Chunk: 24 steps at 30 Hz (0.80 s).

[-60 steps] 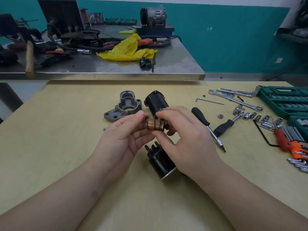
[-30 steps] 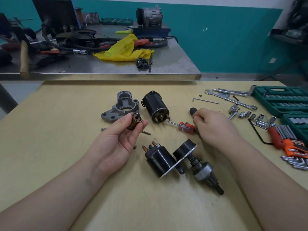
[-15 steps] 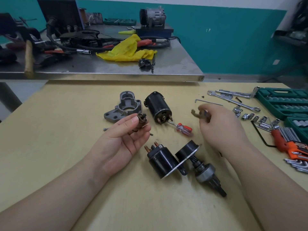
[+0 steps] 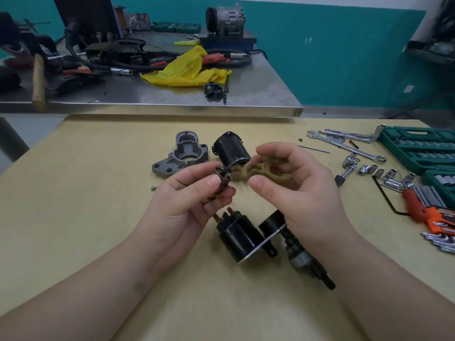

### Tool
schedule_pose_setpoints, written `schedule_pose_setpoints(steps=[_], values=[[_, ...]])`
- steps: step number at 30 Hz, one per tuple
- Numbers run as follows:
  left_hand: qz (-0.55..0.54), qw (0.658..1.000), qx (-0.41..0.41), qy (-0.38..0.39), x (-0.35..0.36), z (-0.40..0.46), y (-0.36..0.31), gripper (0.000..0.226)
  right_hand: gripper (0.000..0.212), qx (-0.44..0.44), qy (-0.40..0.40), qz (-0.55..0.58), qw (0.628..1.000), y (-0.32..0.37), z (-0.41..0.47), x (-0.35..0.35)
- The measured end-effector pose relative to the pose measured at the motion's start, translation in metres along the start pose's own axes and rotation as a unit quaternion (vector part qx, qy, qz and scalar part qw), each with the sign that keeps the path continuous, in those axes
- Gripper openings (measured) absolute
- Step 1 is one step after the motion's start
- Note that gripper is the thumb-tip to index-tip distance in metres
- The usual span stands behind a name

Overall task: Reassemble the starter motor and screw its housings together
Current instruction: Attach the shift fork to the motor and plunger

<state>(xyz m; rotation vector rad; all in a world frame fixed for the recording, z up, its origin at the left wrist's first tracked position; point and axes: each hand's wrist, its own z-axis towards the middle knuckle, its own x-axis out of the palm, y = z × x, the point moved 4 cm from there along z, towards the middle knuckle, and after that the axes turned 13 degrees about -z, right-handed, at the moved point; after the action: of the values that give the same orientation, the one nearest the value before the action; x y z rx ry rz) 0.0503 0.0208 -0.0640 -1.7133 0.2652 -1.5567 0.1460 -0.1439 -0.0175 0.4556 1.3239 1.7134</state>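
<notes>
Nearest to me on the tan table (image 4: pixel 73 217), between my forearms, lies the black solenoid (image 4: pixel 240 238) on its side, copper terminals pointing away from me. Just right of it lies the drive assembly (image 4: pixel 299 257) with its black cap and shaft, partly hidden under my right wrist.

Above these parts I hold both hands close together. My left hand (image 4: pixel 189 205) pinches a small brown plunger (image 4: pixel 221 179) between thumb and fingers, its ringed end turned toward the right. My right hand (image 4: pixel 298 185) grips the tan plastic shift fork (image 4: pixel 258 169), fingers curled over it and thumb beneath; its forked tip sits just beside the plunger's end, and I cannot tell whether they touch.

Behind my hands, the black motor body (image 4: pixel 230 151) lies on its side on the table, and just left of it rests the grey cast nose housing (image 4: pixel 183 156). A small bolt (image 4: pixel 154 188) lies alone to the left.

Off to the right are loose sockets (image 4: pixel 374 168), a spanner (image 4: pixel 344 146), a hex key set (image 4: pixel 433 207) with an orange holder, and the green socket case (image 4: pixel 418 146) at the table's edge.

Farthest away stands a steel bench (image 4: pixel 246 102) carrying a yellow cloth (image 4: pixel 189 70), cables, a hammer (image 4: pixel 39 77) and an alternator (image 4: pixel 226 18), against a teal wall.
</notes>
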Motion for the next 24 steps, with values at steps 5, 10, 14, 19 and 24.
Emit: schedule_pose_setpoints(steps=[5, 10, 14, 19, 24], values=[[-0.010, 0.999, -0.014, 0.038, 0.0040, -0.0019, -0.0018, 0.047, 0.029, -0.019, 0.019, -0.024, 0.999, -0.0003, -0.0024, -0.0001], [-0.028, 0.998, -0.032, 0.040, 0.0006, -0.0016, -0.0004, 0.045, 0.021, -0.027, 0.031, -0.066, 0.997, -0.0041, -0.0034, 0.0020], [-0.024, 0.998, -0.033, 0.044, 0.0008, -0.0011, -0.0005, 0.046, 0.013, -0.035, -0.002, -0.066, 0.997, -0.0023, -0.0040, 0.0033], [-0.009, 0.999, -0.017, 0.032, -0.0013, 0.0005, -0.0004, 0.045, 0.015, 0.023, -0.037, 0.016, 0.999, -0.0028, -0.0008, -0.0034], [0.005, 0.999, -0.001, 0.038, -0.0009, 0.0019, -0.0013, 0.039, 0.011, 0.029, 0.001, -0.018, 0.999, -0.0009, 0.0002, -0.0017]])
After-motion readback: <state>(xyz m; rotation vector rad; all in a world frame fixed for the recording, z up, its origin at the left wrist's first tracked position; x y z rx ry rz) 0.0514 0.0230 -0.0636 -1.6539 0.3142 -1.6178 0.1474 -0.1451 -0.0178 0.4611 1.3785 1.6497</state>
